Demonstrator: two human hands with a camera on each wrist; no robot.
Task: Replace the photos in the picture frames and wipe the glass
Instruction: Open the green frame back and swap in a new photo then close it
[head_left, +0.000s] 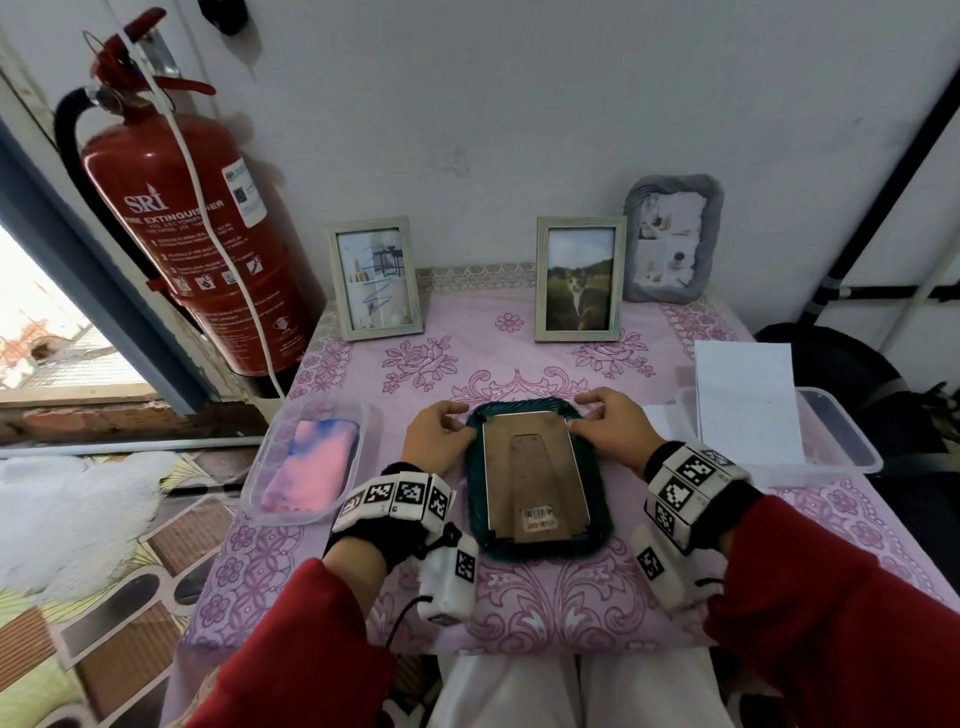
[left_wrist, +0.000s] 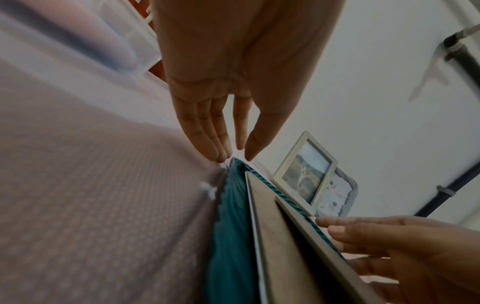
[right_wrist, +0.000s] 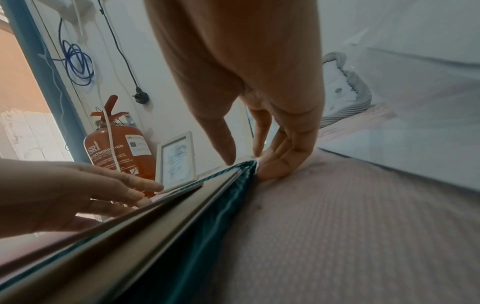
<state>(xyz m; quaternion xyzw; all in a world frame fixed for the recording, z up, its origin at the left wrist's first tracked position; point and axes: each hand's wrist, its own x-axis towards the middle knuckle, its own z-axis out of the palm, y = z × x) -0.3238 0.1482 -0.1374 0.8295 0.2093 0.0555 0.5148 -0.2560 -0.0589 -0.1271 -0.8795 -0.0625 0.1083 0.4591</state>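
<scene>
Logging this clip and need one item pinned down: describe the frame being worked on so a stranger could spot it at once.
On the pink floral tablecloth, look at the near middle, between the two hands. The teal frame lies flat and face down, its brown backing board up, with the left hand and right hand at its far corners. The other three frames stand upright by the wall.

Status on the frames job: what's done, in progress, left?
Done, apparently: nothing certain; the cat photo frame and two others stand at the back, whether already redone can't be told. In hand: the teal frame lies face down, backing board still in; the left hand and right hand touch its far corners. Left: swap its photo, then wipe the glass; the cloth sits unused in its tub.
</scene>
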